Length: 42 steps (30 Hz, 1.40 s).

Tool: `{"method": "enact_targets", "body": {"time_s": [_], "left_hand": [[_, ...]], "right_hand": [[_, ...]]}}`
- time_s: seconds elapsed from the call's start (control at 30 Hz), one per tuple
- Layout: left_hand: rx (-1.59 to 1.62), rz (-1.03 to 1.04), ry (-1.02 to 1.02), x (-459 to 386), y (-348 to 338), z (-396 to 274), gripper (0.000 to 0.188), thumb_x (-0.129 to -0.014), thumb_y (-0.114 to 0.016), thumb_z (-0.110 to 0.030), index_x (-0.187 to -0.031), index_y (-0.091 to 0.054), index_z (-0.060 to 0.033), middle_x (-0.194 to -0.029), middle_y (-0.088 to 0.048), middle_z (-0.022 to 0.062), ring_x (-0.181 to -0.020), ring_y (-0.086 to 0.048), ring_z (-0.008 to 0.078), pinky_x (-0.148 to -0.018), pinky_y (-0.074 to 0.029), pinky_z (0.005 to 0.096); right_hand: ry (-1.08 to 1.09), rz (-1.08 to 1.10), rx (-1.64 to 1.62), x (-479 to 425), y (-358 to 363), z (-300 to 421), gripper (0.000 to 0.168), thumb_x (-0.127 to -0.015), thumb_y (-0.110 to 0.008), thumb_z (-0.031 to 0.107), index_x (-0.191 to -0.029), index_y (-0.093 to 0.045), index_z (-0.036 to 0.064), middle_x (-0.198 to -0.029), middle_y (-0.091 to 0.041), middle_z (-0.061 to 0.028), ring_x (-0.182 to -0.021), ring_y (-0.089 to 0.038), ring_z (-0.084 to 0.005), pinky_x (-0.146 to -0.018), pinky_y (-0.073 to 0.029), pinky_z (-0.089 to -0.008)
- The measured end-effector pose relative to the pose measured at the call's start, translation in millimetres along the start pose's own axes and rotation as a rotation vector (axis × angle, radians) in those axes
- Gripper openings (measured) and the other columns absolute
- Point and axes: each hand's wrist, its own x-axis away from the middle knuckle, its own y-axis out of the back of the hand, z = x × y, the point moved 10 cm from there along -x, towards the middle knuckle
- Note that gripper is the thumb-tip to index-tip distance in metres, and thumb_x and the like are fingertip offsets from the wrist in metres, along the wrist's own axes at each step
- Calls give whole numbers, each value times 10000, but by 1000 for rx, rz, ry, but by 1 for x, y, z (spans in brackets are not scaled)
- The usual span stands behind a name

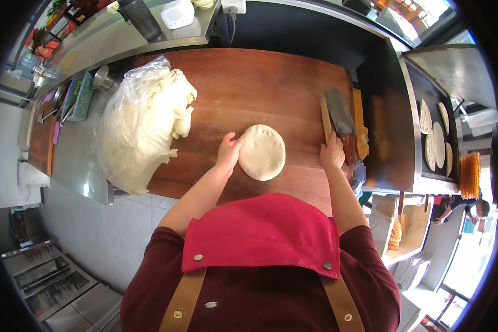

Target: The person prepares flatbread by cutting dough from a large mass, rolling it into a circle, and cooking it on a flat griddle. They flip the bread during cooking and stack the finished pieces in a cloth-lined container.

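A flat round of pale dough (262, 152) lies on the reddish-brown wooden work board (257, 83) in front of me. My left hand (229, 152) touches its left edge, thumb raised apart from the other fingers. To the right, my right hand (333, 153) is closed around the near end of a wooden rolling pin (325, 118). Right beside the pin lies a cleaver (339, 111) with a dark blade, its wooden handle (349, 149) close to my knuckles. A large mass of dough (149, 120), partly covered by clear plastic film, rests on the board's left side.
Flatbreads (430, 150) lie on a dark griddle (419, 91) with a raised lid at right. A steel counter (76, 166) with a green container (82, 97) adjoins at left. Beyond the board stand a dark flask (139, 20) and a white device (177, 14). Another person (456, 206) is far right.
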Motion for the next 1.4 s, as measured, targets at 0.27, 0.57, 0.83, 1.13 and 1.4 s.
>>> {"method": "enact_targets", "body": {"time_s": [0.27, 0.57, 0.83, 1.13, 1.4], "left_hand": [[-637, -296, -803, 23, -7, -114, 533, -859, -591, -231, -1311, -413, -12, -1285, -463, 226, -1196, -435, 383, -1008, -348, 455], [-1258, 97, -945, 89, -25, 6, 754, -764, -629, -382, -1334, -380, 44, -1360, -390, 244, -1279, -354, 389, -1076, -232, 538], [-1329, -203, -845, -69, -58, -125, 666, -875, -529, -355, -1389, -309, 4, -1373, -420, 206, -1315, -338, 354, -1060, -168, 592], [-1268, 28, -902, -21, -60, -75, 763, -824, -568, -391, -1386, -308, 54, -1416, -352, 234, -1355, -269, 375, -1100, -177, 529], [-1313, 152, -896, 26, -56, -40, 803, -848, -467, -540, -1355, -358, 73, -1409, -374, 212, -1323, -329, 360, -1072, -223, 528]], "right_hand": [[627, 78, -324, 55, 19, 126, 375, -771, -551, 32, -1137, -565, 113, -965, -586, -132, -912, -583, -332, -724, -488, -443], [683, 234, -28, 127, -55, 69, 835, -704, -712, 353, -1390, -343, 50, -1442, -348, -137, -1351, -303, -299, -1096, -164, -568], [321, 47, 8, -82, -50, 125, 797, -882, -476, 509, -1412, -243, -39, -1455, -313, -184, -1377, -225, -330, -1110, -148, -523], [491, 133, 37, -15, -46, 115, 785, -796, -614, 379, -1383, -302, -40, -1432, -342, -200, -1359, -271, -343, -1114, -185, -495], [580, 238, -33, 51, -53, 86, 880, -709, -706, 397, -1376, -323, -31, -1445, -322, -193, -1348, -285, -355, -1104, -171, -545]]}}
